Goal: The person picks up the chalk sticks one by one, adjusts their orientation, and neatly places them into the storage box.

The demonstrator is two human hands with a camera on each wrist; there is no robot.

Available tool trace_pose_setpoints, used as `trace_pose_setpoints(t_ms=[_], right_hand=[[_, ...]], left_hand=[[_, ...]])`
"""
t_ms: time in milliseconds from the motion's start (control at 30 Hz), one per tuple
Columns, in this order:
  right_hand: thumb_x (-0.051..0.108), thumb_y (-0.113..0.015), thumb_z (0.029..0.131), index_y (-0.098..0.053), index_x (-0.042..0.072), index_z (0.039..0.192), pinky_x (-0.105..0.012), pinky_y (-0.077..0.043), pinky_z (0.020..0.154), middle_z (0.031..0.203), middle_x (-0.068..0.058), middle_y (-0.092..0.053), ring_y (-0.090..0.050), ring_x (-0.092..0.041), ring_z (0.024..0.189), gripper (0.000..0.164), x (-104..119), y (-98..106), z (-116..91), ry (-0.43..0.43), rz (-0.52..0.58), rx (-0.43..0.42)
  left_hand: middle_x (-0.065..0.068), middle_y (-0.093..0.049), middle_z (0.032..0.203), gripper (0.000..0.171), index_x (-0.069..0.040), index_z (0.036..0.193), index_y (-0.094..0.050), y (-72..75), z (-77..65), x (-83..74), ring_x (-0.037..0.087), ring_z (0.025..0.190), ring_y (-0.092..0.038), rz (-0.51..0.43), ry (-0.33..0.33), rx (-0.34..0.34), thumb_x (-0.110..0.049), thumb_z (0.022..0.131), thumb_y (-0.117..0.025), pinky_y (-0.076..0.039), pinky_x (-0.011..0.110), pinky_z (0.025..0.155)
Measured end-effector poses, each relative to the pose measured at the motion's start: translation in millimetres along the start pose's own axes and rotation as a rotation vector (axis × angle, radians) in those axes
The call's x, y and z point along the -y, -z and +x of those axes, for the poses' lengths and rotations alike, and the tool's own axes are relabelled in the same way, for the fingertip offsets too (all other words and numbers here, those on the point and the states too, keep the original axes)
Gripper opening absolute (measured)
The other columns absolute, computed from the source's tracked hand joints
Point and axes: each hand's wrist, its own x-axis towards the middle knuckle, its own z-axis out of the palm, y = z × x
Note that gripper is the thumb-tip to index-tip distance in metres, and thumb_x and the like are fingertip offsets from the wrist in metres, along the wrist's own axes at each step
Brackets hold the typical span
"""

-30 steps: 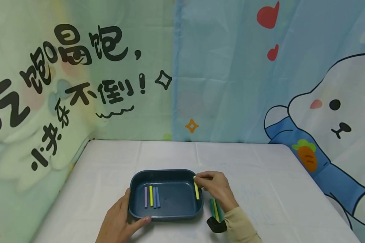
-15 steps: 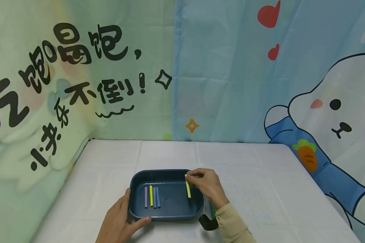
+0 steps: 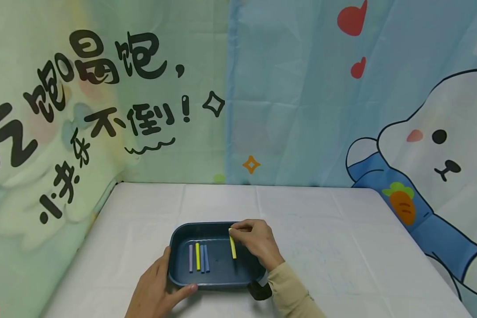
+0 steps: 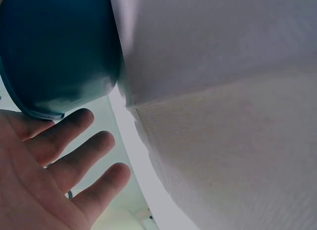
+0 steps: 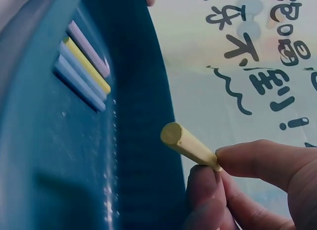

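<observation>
My right hand (image 3: 259, 244) pinches a yellow chalk stick (image 3: 232, 248) between thumb and fingertips above the right half of a dark blue tray (image 3: 222, 279). In the right wrist view the chalk (image 5: 190, 146) slants away from the fingertips, its round end free. Left of it in the tray, a purple chalk (image 3: 191, 259), another yellow chalk (image 3: 198, 257) and two blue chalks (image 3: 204, 259) lie side by side. My left hand (image 3: 156, 282) rests against the tray's left end, thumb at the front edge. The left wrist view shows its fingers (image 4: 84, 163) extended and spread.
A white cloth covers the table (image 3: 322, 247) around the tray. Printed curtains (image 3: 286, 110) stand behind and to the left. A black device (image 3: 259, 290) sits at the right wrist, by the tray's front right corner.
My right hand has carried the yellow chalk leftward from the tray's right rim to over its interior. Green sticks seen earlier beside the tray are now hidden. The left hand stays still.
</observation>
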Motion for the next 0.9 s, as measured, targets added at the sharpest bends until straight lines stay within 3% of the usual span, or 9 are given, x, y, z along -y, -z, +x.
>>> trace_pose_setpoints(t_ms=[200, 600, 900], right_hand=[[0.017, -0.078, 0.087, -0.078, 0.004, 0.1, -0.045, -0.059, 0.075, 0.083, -0.003, -0.073, -0.069, -0.028, 0.081, 0.018, -0.7, -11.3, 0.8, 0.004, 0.007, 0.029], [0.015, -0.079, 0.083, -0.078, 0.005, 0.095, -0.031, -0.056, 0.064, 0.079, -0.002, -0.071, -0.065, -0.016, 0.071, 0.016, -5.9, -38.9, -0.2, -0.048, -0.035, 0.001], [0.011, -0.077, 0.083, -0.077, 0.003, 0.095, -0.031, -0.056, 0.064, 0.078, -0.002, -0.07, -0.063, -0.015, 0.07, 0.014, -9.3, -50.1, 0.5, -0.045, -0.037, 0.013]], left_hand=[[0.024, -0.051, 0.145, 0.132, 0.001, 0.158, -0.028, -0.1, 0.4, -1.2, 0.04, 0.127, -0.054, 0.002, 0.023, 0.012, -0.091, 0.069, -0.059, -0.046, 0.057, 0.105], [0.024, -0.051, 0.146, 0.13, 0.001, 0.158, -0.028, -1.5, -1.4, -0.3, 0.04, 0.128, -0.054, -0.02, 0.005, -0.004, -0.089, 0.07, -0.061, -0.046, 0.057, 0.105], [0.024, -0.052, 0.144, 0.129, 0.002, 0.158, -0.028, -0.1, -2.3, -0.3, 0.039, 0.126, -0.055, -0.008, -0.015, -0.009, -0.088, 0.071, -0.061, -0.047, 0.055, 0.105]])
